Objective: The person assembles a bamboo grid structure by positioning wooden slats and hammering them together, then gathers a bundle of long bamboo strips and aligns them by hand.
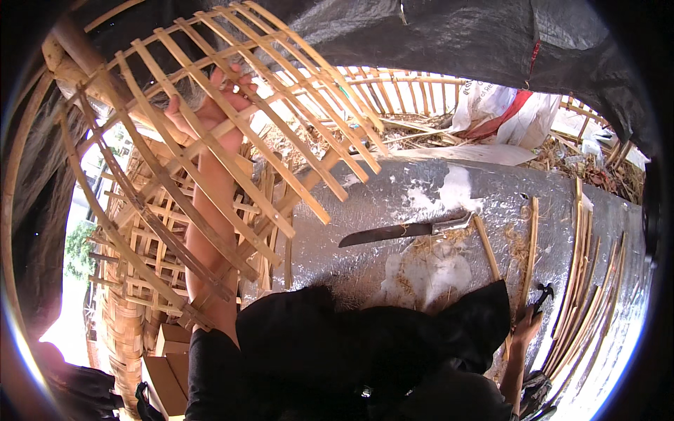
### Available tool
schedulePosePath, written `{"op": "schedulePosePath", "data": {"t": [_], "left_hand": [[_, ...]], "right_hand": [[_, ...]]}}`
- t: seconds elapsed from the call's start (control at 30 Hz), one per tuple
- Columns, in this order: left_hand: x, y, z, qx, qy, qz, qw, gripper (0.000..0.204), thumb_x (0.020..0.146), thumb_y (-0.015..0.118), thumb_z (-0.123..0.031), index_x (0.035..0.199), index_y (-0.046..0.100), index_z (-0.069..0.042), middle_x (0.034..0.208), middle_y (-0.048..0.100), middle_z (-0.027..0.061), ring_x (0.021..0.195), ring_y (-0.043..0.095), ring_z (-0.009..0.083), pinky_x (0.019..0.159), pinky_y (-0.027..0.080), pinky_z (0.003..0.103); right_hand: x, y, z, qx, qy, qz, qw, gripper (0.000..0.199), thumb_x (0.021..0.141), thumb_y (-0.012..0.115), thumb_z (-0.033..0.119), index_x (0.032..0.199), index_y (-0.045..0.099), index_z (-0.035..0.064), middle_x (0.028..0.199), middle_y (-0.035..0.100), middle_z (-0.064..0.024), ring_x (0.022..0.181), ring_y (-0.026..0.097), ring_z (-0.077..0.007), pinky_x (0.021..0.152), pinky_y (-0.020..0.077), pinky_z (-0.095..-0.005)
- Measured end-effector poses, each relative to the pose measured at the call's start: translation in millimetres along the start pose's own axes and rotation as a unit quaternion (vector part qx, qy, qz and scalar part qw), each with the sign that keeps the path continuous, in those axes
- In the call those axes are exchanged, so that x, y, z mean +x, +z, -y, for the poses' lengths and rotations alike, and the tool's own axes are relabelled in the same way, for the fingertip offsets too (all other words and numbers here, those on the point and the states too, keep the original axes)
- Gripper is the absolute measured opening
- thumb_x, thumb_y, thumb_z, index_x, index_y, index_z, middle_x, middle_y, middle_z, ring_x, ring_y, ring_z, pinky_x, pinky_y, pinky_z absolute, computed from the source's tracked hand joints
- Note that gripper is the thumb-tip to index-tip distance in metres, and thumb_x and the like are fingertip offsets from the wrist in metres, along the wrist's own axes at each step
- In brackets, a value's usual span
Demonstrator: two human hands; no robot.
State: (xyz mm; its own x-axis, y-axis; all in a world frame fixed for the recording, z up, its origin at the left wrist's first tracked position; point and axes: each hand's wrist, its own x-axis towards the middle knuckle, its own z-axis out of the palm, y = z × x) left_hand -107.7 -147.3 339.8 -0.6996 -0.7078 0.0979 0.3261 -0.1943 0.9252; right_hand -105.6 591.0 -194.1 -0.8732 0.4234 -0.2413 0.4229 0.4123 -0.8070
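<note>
A curved bamboo lattice panel (295, 193) of slats and crosspieces is raised at the upper left. My left hand (214, 109) supports it from behind, its fingers partly hidden by the slats, and my forearm passes behind the lower slats. At the lower right, my right hand (525, 328) is closed round a hammer (543, 296), whose dark head points up and away from me. A knife (386, 234) with a long dark blade lies on the silvery surface (337, 266) between my hands.
Long bamboo strips (579, 288) lie along the right side, with shorter ones beside the knife. Woven bamboo baskets (130, 330) and cardboard boxes (168, 379) stand at the left. A white sack (484, 109) with a red band sits behind among plant scraps. Dark sheeting (449, 42) hangs overhead.
</note>
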Motion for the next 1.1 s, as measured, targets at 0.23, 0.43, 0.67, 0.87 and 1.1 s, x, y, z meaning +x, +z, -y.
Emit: {"op": "schedulePosePath", "data": {"t": [0.23, 0.43, 0.67, 0.87, 1.1], "left_hand": [[-23, 30, 35, -0.030, -0.052, 0.009, 0.998, 0.064, 0.084, 0.066, -0.055, 0.124, 0.057, -0.006, 0.102, 0.063, 0.0131, 0.087, 0.063, 0.0239, 0.079, 0.056, 0.040], [-35, 74, 63, -0.033, -0.086, 0.025, 0.995, 0.068, 0.083, 0.064, -0.062, 0.118, 0.058, -0.004, 0.096, 0.063, 0.0135, 0.079, 0.062, 0.0231, 0.075, 0.055, 0.038], [50, 73, 77, 0.207, 0.006, 0.022, 0.978, 0.091, 0.083, 0.070, -0.060, 0.144, 0.043, 0.002, 0.115, 0.064, 0.0228, 0.093, 0.067, 0.0303, 0.085, 0.056, 0.041], [46, 95, 114, 0.737, 0.248, 0.139, 0.613, 0.126, 0.062, 0.091, -0.041, 0.160, 0.022, -0.003, 0.152, 0.042, 0.0329, 0.142, 0.042, 0.0438, 0.119, 0.037, 0.043], [-34, 133, 181, 0.746, 0.161, 0.483, 0.430, 0.127, 0.048, 0.093, -0.017, 0.158, 0.031, -0.017, 0.152, 0.038, 0.0135, 0.139, 0.041, 0.0375, 0.121, 0.038, 0.047]], "right_hand": [[-19, 3, 31, -0.012, -0.089, -0.062, 0.994, 0.041, 0.102, 0.058, 0.036, 0.104, 0.061, -0.0043, 0.085, 0.066, -0.0150, 0.074, 0.062, -0.0251, 0.068, 0.0488, -0.0420], [-21, -8, 43, 0.056, 0.025, 0.021, 0.998, 0.037, 0.102, 0.057, 0.032, 0.109, 0.063, -0.0045, 0.083, 0.067, -0.0115, 0.068, 0.061, -0.0204, 0.061, 0.0483, -0.0378], [-25, -5, 50, -0.001, -0.034, -0.014, 0.999, 0.034, 0.102, 0.057, 0.027, 0.106, 0.064, -0.0057, 0.086, 0.068, -0.0173, 0.076, 0.063, -0.0289, 0.072, 0.0487, -0.0438], [-35, -9, 69, -0.013, 0.015, -0.009, 1.000, 0.038, 0.100, 0.056, 0.031, 0.107, 0.061, -0.0061, 0.085, 0.066, -0.0198, 0.077, 0.065, -0.0307, 0.071, 0.0482, -0.0464], [-35, 4, 60, 0.075, 0.034, -0.019, 0.996, 0.026, 0.102, 0.058, 0.030, 0.092, 0.049, 0.0079, 0.069, 0.047, -0.0025, 0.049, 0.046, -0.0128, 0.038, 0.0377, -0.0313]]}}
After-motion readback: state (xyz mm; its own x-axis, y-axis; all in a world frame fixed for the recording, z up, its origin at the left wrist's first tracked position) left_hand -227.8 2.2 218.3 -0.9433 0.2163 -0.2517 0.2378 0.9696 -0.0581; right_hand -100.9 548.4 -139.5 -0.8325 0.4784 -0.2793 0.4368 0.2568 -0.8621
